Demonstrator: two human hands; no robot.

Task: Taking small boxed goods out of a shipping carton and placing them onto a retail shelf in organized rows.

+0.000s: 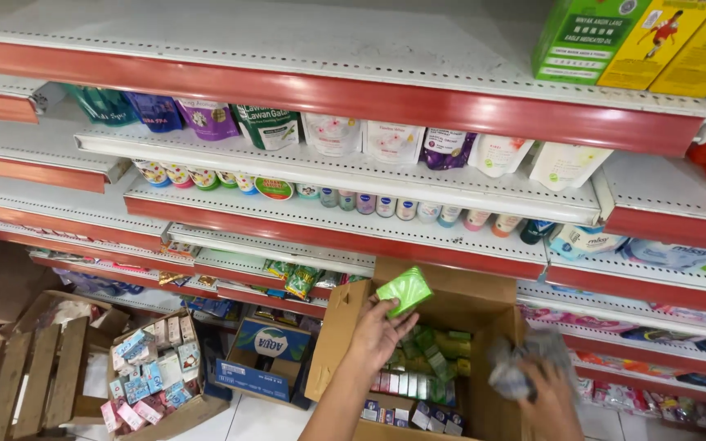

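Gripped in the left hand (379, 331), a green packet (404, 291) is held above the open cardboard box (345, 327); crumpled plastic wrap (525, 363) is clutched in the blurred right hand (551, 396). Many packets are still left inside.

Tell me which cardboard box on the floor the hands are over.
The tall open box on the right, with small packs inside. The left hand holds a green packet over it; the other two boxes sit further left.

Two hands work here, left (382, 331) and right (551, 394); three open cardboard boxes (451, 296) sit below, one wooden pallet (30, 377), one green packet (404, 291) held.
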